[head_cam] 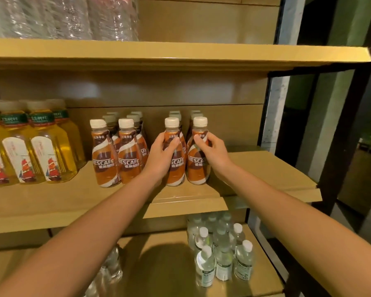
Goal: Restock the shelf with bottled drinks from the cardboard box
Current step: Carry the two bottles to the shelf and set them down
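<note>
Gripping coffee bottles (177, 168) on shelf (51, 202)

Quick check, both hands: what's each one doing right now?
Left hand: grips a Nescafe bottle standing on the middle shelf.
Right hand: grips the neighbouring Nescafe bottle, also standing.

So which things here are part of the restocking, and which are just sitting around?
In the job: left hand gripping one coffee bottle; right hand gripping the next coffee bottle; middle shelf under them; stocked coffee bottles to their left.
Lying about: yellow drink bottles; water bottles, lower shelf; wrapped bottles, top shelf. No cardboard box in view.
</note>
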Motion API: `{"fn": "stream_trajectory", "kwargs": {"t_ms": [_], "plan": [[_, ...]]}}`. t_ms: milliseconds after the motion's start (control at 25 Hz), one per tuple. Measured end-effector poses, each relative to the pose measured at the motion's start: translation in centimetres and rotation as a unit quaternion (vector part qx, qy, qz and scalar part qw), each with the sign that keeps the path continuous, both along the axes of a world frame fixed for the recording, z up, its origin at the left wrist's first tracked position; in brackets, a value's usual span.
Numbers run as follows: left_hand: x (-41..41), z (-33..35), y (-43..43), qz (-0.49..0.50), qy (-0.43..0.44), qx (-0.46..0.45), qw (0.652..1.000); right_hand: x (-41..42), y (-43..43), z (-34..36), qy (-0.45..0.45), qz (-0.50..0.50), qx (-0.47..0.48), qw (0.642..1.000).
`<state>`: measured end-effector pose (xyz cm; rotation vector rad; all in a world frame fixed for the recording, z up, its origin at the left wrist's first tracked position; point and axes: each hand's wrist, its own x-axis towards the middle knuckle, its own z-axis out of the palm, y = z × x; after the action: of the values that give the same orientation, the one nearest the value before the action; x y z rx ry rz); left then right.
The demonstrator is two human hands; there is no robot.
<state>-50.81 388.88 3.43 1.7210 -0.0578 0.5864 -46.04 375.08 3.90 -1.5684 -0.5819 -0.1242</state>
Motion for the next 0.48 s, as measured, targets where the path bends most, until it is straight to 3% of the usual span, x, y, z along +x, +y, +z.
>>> {"fn": "stream_trajectory", "kwargs": {"t_ms": [160,360,480], "plan": [[1.0,-0.9,0.2,0.004,-0.005,0.008,1.000,1.1,0.7,-0.4,-0.015,-0.002,-0.016,1.000],[1.0,-1.7,0.5,0.021,0.000,0.022,1.000,1.1,0.2,-1.7,-0.001,-0.077,-0.032,0.997],[-0.3,-3.7,0.6,0.023,0.052,0.109,0.992,0.6,-1.7,-4.3,-0.038,-0.131,-0.177,0.975]]}}
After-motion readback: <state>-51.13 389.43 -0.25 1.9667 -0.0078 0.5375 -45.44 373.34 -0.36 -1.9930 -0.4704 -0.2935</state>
